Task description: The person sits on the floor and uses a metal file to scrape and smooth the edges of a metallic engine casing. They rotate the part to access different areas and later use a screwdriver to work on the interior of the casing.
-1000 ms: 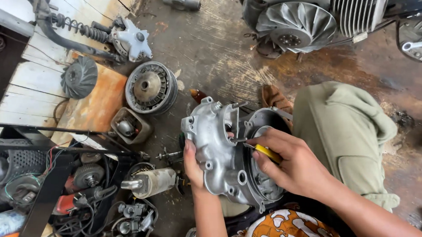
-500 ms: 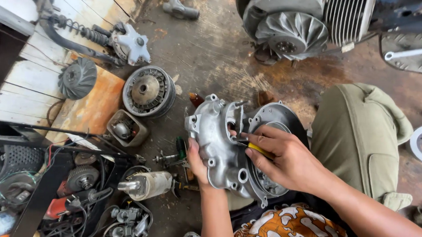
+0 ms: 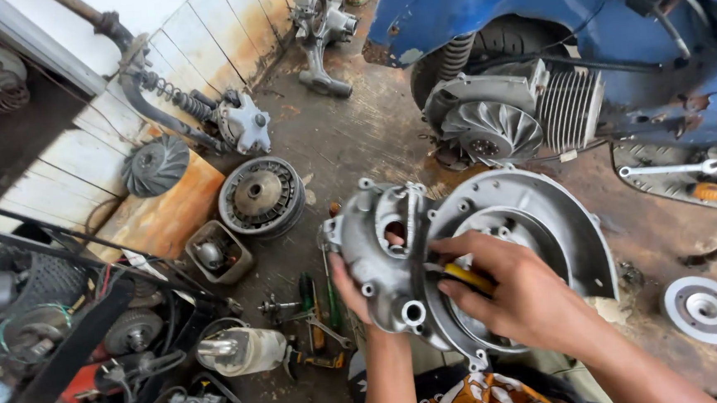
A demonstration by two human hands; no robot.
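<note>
A grey cast-metal engine case (image 3: 533, 216) is held up in front of me, its round fan housing to the right and a lobed half (image 3: 374, 250) to the left. My left hand (image 3: 349, 289) grips the lobed half from underneath at its left edge. My right hand (image 3: 517, 287) lies across the middle of the case, closed on a yellow-handled tool (image 3: 467, 276) whose tip points into the seam between the two halves. The tool's tip is hidden by the metal.
A blue scooter body (image 3: 563, 15) with a finned engine and fan (image 3: 495, 123) stands at the back right. On the floor lie a round clutch drum (image 3: 260, 195), a small square part (image 3: 216, 253), screwdrivers (image 3: 311, 308), a white disc (image 3: 703, 309) and a heap of parts (image 3: 77, 351) on the left.
The engine case has been lifted closer and turned, so the round housing opens wide toward me. The view has tilted up, bringing the blue scooter into sight. Both hands keep their grips.
</note>
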